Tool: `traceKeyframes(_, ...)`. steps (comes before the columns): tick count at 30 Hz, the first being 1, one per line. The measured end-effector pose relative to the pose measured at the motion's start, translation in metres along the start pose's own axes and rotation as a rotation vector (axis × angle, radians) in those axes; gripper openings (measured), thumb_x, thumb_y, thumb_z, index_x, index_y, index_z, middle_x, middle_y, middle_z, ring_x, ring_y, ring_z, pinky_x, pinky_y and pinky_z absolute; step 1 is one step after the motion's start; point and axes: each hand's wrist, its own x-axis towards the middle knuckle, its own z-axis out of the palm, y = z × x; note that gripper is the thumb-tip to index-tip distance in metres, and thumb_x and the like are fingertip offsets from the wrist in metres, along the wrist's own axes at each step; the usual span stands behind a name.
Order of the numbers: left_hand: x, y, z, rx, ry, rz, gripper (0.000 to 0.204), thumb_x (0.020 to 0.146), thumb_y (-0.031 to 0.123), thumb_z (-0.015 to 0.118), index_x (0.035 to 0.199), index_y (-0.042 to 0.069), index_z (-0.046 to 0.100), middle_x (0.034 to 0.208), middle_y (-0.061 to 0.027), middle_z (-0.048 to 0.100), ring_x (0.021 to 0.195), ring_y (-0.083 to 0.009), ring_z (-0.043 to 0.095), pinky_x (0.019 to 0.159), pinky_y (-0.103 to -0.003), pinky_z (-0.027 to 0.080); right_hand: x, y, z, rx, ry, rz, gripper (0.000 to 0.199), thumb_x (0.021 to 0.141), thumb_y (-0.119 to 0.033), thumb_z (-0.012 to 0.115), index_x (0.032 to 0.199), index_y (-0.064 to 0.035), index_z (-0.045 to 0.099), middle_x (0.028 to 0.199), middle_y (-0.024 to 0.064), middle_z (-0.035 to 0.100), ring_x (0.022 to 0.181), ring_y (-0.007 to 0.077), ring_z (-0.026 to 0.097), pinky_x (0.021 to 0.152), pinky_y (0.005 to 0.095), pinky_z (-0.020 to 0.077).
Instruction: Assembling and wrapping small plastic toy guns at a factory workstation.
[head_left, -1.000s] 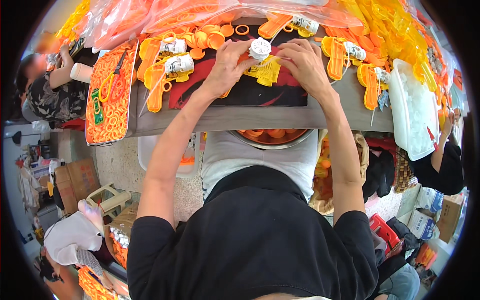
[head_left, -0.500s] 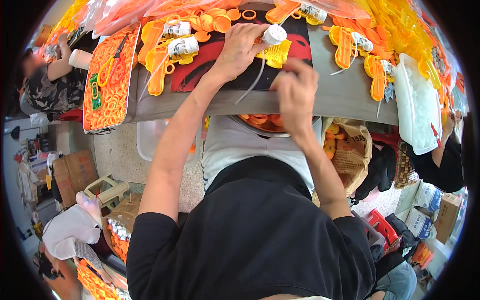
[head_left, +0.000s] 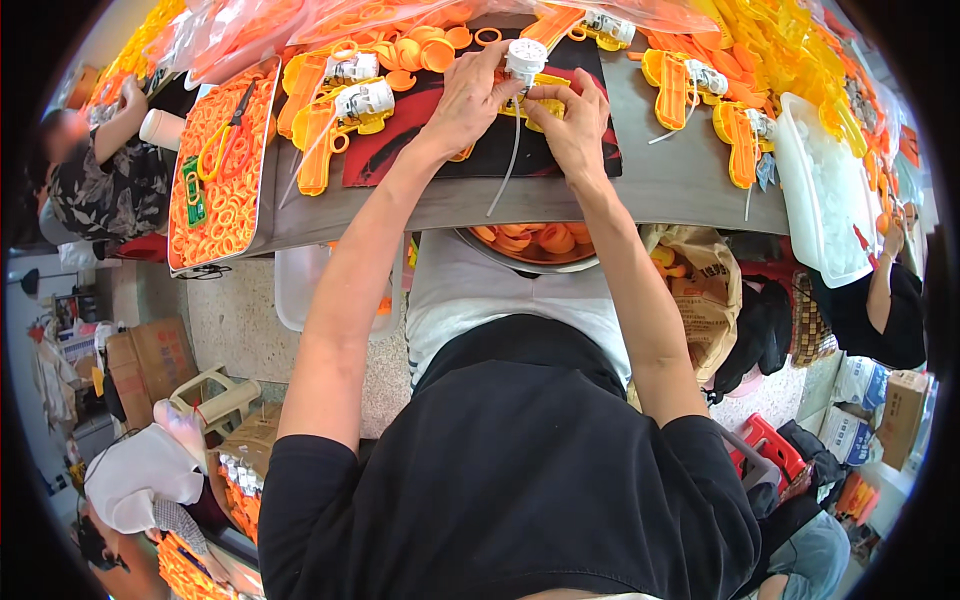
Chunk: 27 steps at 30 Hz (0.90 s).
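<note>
My left hand grips a white round plastic mechanism from its left side, above the mat. A thin pale tube hangs from it toward the table's front edge. Thumb and forefinger of my right hand are pinched together at the underside of the mechanism, by the tube's upper end; what lies between them is hidden. Behind my fingers a yellow-orange toy gun shell shows in part on the black-and-red mat. To the left lies a toy gun half fitted with another white mechanism.
A tray of orange rings with scissors stands left. At right are toy gun halves and a white bin of clear pieces. A bowl of orange parts sits under the table edge. Co-workers are at both sides.
My right hand has moved up and left from the table's front to meet the white mechanism. My left hand has shifted slightly left, still holding it.
</note>
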Motion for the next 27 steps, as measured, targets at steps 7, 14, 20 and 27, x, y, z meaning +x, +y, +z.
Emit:
traceKeyframes(7, 0.000, -0.001, 0.000, 0.025, 0.009, 0.037, 0.047, 0.097, 0.026, 0.067, 0.137, 0.006, 0.052, 0.115, -0.0157, 0.065, 0.110, -0.0317, 0.060, 0.101, -0.044, 0.042, -0.005, 0.003, -0.015, 0.038, -0.090, -0.041, 0.034, 0.089, -0.040, 0.070, 0.110, -0.0147, 0.080, 0.158, 0.0264, 0.035, 0.146, 0.0413, 0.027, 0.122, 0.0496, 0.0175)
traceKeyframes(14, -0.001, -0.003, 0.002, 0.106, 0.006, 0.131, 0.045, 0.094, 0.024, 0.069, 0.135, 0.009, 0.058, 0.121, -0.0111, 0.066, 0.116, -0.0297, 0.058, 0.103, -0.043, 0.041, -0.003, 0.005, -0.050, 0.030, -0.227, -0.161, 0.046, 0.089, -0.036, 0.074, 0.127, -0.0106, 0.067, 0.163, 0.0235, 0.027, 0.149, 0.0422, 0.024, 0.123, 0.0488, 0.0152)
traceKeyframes(20, -0.002, 0.000, -0.004, 0.058, -0.001, 0.103, 0.048, 0.093, 0.021, 0.070, 0.137, 0.007, 0.058, 0.125, -0.0121, 0.065, 0.120, -0.0304, 0.058, 0.106, -0.042, 0.041, 0.008, -0.003, -0.054, -0.252, -0.272, -0.438, 0.080, 0.082, -0.022, 0.083, 0.148, -0.0064, 0.040, 0.133, 0.0195, 0.061, 0.132, 0.0307, 0.054, 0.117, 0.0497, 0.0354)
traceKeyframes(27, -0.004, 0.002, -0.019, -0.353, 0.058, -0.226, 0.051, 0.095, 0.020, 0.072, 0.139, 0.000, 0.055, 0.136, -0.0162, 0.061, 0.128, -0.0242, 0.056, 0.109, -0.036, 0.042, 0.012, -0.010, -0.039, 0.394, -0.275, -0.233, 0.080, 0.083, -0.010, 0.083, 0.151, -0.0010, 0.040, 0.128, 0.0116, 0.061, 0.113, 0.0188, 0.064, 0.098, 0.0325, 0.0523)
